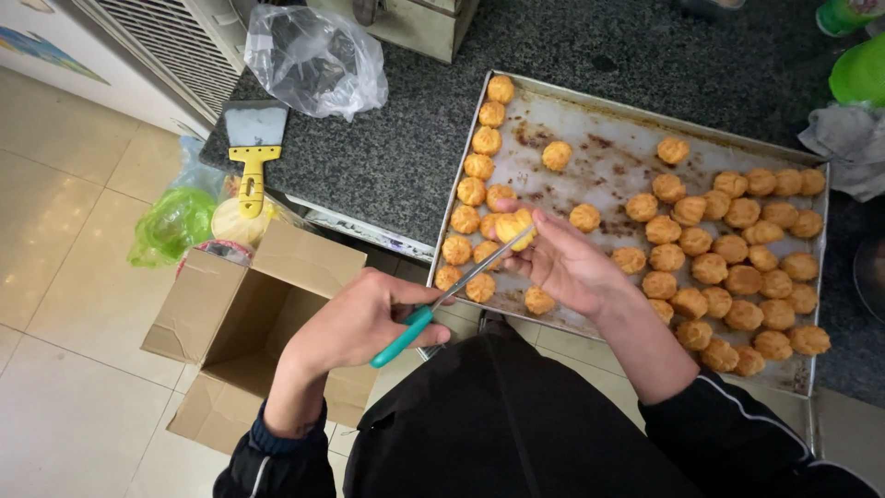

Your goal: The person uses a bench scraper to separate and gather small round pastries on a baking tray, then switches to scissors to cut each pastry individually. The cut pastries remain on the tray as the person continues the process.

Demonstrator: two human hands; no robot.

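While the baking tray (516,97) is sitting on the dark counter, the right hand (572,267) is pinching one puff (513,224) over it; the left hand (355,323), clamped on teal-handled scissors (433,309), should snip shallowly, clear of the fingertips.

One baking tray (516,85) carries about forty-seven cream puffs (709,268) - the crowded right side is hard to count exactly - and one more puff (513,226) is lifted off it. One pair of teal-handled scissors (419,318), one yellow-handled scraper (253,157), one cardboard box (230,314), one clear plastic bag (313,57), one green bag (171,224).
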